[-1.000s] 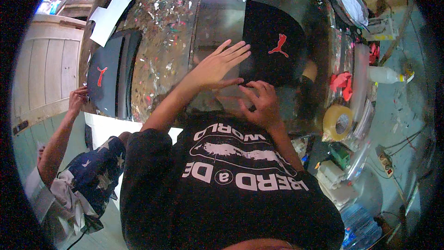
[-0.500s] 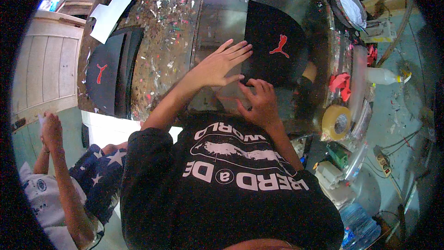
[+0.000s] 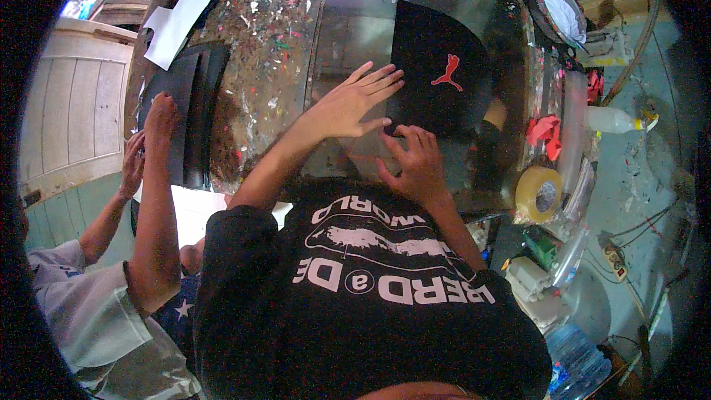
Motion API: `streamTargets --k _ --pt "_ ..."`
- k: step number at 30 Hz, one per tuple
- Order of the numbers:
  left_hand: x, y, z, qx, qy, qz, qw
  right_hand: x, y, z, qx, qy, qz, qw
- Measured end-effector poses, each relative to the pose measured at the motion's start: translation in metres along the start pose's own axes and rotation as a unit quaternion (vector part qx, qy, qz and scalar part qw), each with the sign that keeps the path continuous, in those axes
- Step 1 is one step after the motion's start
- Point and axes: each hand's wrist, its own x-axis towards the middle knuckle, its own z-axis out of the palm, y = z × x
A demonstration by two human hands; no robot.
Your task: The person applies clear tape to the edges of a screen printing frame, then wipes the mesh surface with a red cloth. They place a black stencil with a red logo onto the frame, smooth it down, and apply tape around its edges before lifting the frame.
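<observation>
A black, curved-edged flat panel (image 3: 422, 44) with a red leaping-animal print (image 3: 449, 74) lies on a shiny, glass-like plate (image 3: 348, 26) in front of me. My left hand (image 3: 363, 104) is stretched out flat with its fingers extended, fingertips over the panel's left edge. Close by, my right hand (image 3: 417, 159) is at the panel's lower edge, fingers loosely bent and its thumb apart from them. Nothing shows in its grasp. My left thumb nearly meets the right index fingertip at the panel's lower left corner.
At left, a co-worker's two hands (image 3: 161, 115) are over a stack of black panels (image 3: 194, 144). White paper (image 3: 178, 26) lies beyond. A tape roll (image 3: 538, 194), red scraps (image 3: 545, 135), a plastic bottle (image 3: 613, 120) and a round container (image 3: 561, 11) line the right side.
The co-worker at left has leaned in, bringing both hands up onto the stacked black panels and covering the top one's red print. My own hands have hardly moved.
</observation>
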Motion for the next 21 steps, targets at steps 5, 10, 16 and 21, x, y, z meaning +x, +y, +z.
streamTargets --k 5,10,16,21 --pt "0.0 -0.001 0.001 -0.005 -0.005 -0.002 1.0 0.0 0.001 0.0 0.007 0.002 -0.003 1.0" --pt "0.0 -0.002 0.002 -0.005 -0.016 -0.001 1.0 -0.002 0.001 0.002 0.007 -0.001 0.002 1.0" --pt "0.001 -0.001 0.0 -0.008 -0.019 -0.009 1.0 -0.013 0.011 0.002 0.031 0.017 -0.001 0.999" --pt "0.001 -0.001 -0.001 -0.009 -0.021 -0.011 1.0 -0.008 0.007 -0.001 0.014 0.003 -0.02 1.0"
